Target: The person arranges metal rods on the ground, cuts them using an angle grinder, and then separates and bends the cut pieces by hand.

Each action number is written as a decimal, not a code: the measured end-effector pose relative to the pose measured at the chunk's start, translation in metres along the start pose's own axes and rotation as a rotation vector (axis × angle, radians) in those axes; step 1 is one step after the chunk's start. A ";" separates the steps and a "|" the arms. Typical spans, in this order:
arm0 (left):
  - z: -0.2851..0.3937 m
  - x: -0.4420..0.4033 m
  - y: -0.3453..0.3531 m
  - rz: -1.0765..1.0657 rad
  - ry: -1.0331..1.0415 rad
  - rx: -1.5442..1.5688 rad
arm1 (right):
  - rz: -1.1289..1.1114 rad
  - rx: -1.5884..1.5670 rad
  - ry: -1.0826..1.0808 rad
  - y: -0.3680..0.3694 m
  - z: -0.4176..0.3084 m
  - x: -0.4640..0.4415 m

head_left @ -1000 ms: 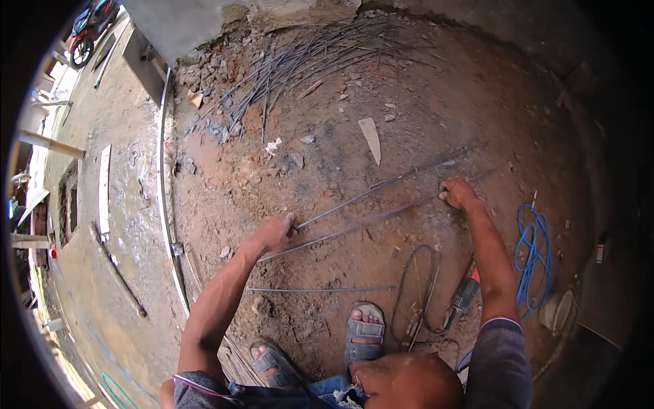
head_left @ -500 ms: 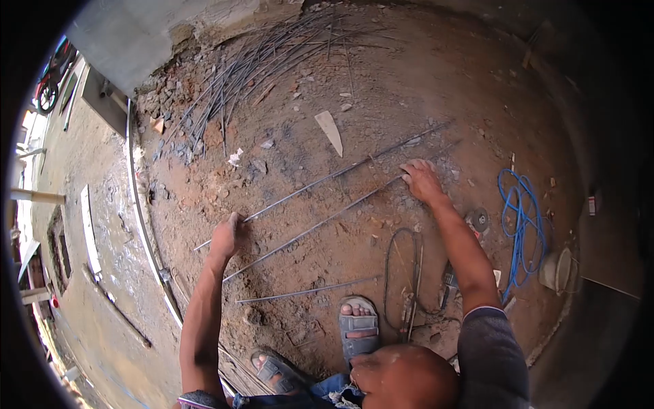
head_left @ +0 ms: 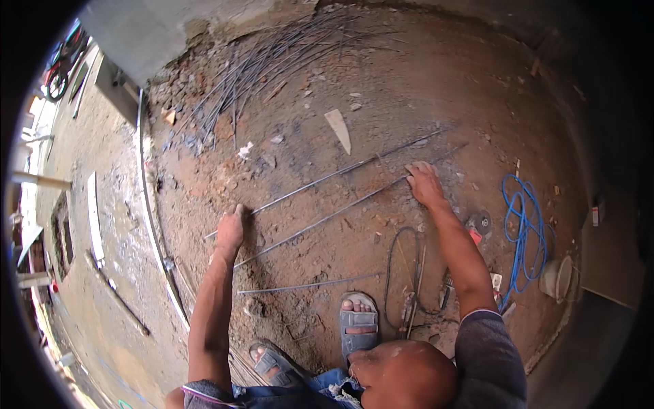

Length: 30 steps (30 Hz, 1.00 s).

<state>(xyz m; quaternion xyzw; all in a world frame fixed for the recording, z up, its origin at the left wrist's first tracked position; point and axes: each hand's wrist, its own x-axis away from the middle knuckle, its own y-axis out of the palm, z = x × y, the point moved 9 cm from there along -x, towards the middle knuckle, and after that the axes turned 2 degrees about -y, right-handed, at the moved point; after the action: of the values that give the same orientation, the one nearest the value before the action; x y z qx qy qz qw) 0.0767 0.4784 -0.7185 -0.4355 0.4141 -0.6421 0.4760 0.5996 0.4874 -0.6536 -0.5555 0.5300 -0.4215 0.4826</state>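
Two thin metal rods lie roughly parallel and slanting on the dirt, the upper rod [head_left: 313, 183] and the lower rod [head_left: 327, 219]. My left hand [head_left: 230, 228] is closed on the upper rod near its left end, a short piece of which sticks out beyond the fingers. Fingers bent, my right hand [head_left: 424, 183] pinches the lower rod toward its right end. A shorter rod [head_left: 300, 287] rests on the ground nearer my feet, touched by neither hand.
A pile of rods [head_left: 272, 61] lies by the wall. A pale shard [head_left: 338, 129] is above the upper rod. Blue cord [head_left: 523, 225], a bucket [head_left: 558, 279], a dark cable [head_left: 390, 273] and a power tool [head_left: 481, 223] are at the right. My sandalled foot [head_left: 359, 320] is below.
The view has shifted. My hands are farther apart, and the left ends of the two rods show a wider gap. The upper rod's left end now shows past my left hand.
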 end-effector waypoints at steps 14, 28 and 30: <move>0.132 0.120 0.005 -0.048 0.285 0.509 | -0.956 -1.914 -0.739 -0.175 -0.287 0.168; 0.326 0.233 -0.125 -0.790 0.433 1.714 | -0.024 -0.699 0.539 -0.087 -0.018 0.279; 0.326 0.244 -0.124 -0.797 0.495 1.679 | 0.173 -0.169 0.585 -0.107 0.029 0.307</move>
<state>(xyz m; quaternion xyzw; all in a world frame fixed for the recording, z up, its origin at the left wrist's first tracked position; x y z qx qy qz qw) 0.3158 0.2285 -0.4705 0.0861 -0.2703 -0.9176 0.2784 0.6732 0.1814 -0.5673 -0.4017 0.7247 -0.4752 0.2960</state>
